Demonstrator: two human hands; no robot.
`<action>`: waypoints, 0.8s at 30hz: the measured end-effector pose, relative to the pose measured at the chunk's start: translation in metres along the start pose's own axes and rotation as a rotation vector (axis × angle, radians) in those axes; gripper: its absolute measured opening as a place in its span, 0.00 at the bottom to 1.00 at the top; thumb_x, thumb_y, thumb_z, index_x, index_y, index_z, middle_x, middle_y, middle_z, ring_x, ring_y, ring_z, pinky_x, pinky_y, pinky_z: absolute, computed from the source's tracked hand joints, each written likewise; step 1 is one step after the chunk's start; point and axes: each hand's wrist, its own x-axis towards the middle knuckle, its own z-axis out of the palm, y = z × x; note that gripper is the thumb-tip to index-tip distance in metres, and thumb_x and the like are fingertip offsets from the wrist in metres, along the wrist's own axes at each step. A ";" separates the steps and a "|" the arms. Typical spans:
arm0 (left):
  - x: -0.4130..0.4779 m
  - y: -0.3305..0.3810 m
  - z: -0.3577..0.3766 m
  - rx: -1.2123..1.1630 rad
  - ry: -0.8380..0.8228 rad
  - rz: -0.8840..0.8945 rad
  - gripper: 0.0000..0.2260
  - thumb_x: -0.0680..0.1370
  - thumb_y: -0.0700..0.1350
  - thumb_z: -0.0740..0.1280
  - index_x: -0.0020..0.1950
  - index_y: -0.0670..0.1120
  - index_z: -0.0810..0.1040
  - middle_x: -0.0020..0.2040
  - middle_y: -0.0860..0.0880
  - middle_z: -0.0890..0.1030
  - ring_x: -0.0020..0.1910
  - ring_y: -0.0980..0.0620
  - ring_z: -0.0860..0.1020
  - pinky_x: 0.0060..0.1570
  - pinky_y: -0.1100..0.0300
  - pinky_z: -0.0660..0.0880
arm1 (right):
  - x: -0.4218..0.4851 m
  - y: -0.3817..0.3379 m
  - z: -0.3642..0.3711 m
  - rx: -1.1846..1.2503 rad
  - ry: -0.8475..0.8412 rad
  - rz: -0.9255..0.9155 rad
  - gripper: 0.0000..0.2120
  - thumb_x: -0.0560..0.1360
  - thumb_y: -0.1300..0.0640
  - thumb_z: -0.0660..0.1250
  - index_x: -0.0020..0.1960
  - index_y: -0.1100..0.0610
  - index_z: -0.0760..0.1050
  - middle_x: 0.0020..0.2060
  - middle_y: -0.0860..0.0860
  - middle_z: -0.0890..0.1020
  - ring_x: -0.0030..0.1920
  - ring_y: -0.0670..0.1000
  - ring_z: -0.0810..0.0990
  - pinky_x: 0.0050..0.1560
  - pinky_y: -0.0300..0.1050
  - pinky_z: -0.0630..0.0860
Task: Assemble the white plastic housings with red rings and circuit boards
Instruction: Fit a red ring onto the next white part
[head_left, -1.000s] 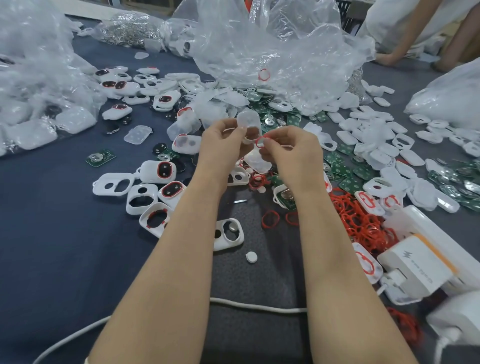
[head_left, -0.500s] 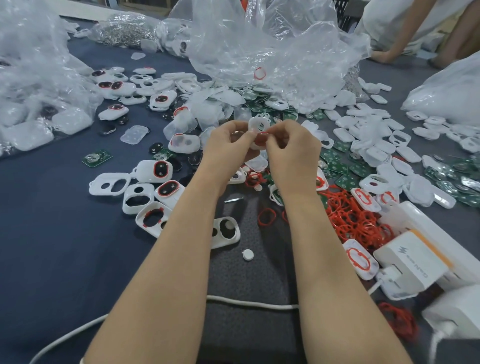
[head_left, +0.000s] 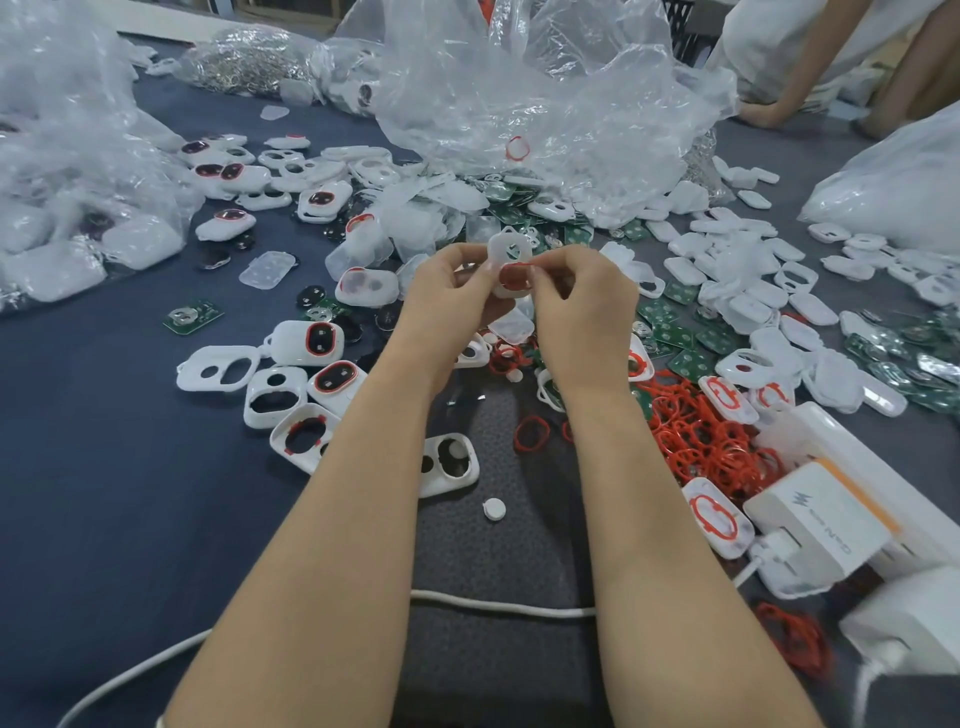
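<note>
Above the table, the left hand pinches the white housing while fingers of the right hand pinch the red ring against it; I'd press it evenly round the opening.

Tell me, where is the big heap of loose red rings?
In the head view, the heap of red rings lies on the table to the right of the right forearm, just beyond the white charger.

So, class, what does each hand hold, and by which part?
The left hand grips a white housing by its left edge; the right hand pinches a red ring by its right side.
</note>
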 end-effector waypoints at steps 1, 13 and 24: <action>0.000 0.000 0.000 0.012 0.003 0.007 0.04 0.81 0.42 0.63 0.48 0.47 0.76 0.36 0.54 0.84 0.39 0.60 0.83 0.43 0.68 0.78 | 0.000 0.000 0.000 0.001 -0.003 -0.001 0.06 0.75 0.62 0.68 0.48 0.60 0.83 0.42 0.54 0.84 0.44 0.51 0.80 0.47 0.41 0.74; -0.004 0.002 0.002 0.098 -0.014 0.045 0.04 0.80 0.40 0.65 0.54 0.42 0.76 0.43 0.48 0.84 0.40 0.60 0.82 0.46 0.66 0.80 | 0.001 0.000 0.004 -0.075 -0.026 -0.017 0.08 0.76 0.62 0.65 0.48 0.60 0.83 0.44 0.56 0.83 0.46 0.53 0.80 0.49 0.45 0.74; -0.002 -0.004 0.004 0.170 0.035 0.047 0.03 0.81 0.38 0.63 0.53 0.41 0.74 0.44 0.46 0.83 0.40 0.57 0.82 0.47 0.63 0.80 | -0.003 -0.002 0.010 -0.116 -0.009 -0.016 0.09 0.77 0.63 0.62 0.49 0.63 0.81 0.47 0.57 0.81 0.46 0.54 0.77 0.42 0.36 0.63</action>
